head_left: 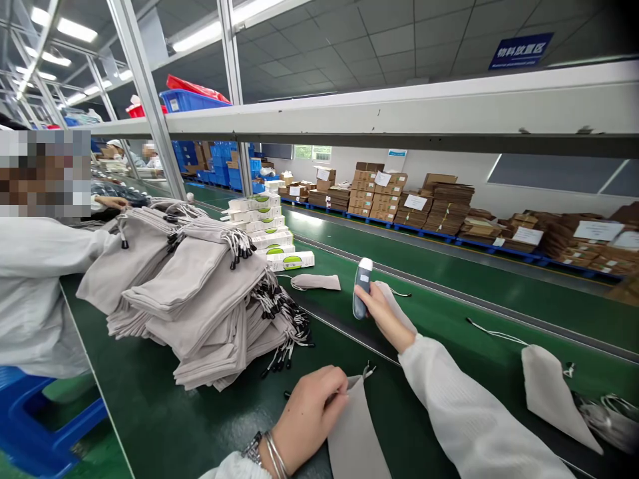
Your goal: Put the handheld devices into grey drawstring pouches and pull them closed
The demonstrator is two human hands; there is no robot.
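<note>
Nearest the camera, the left hand (310,418) grips a pouch (355,432) by its mouth. Left to right: a heap (200,286) of corded grey pouches lies on the bench (150,406); white boxes (269,233) are stacked beyond; the right hand (378,307) grasps a white-ended device (360,293) above the green belt (449,336); a corded bag (552,386) lies farther right.
</note>
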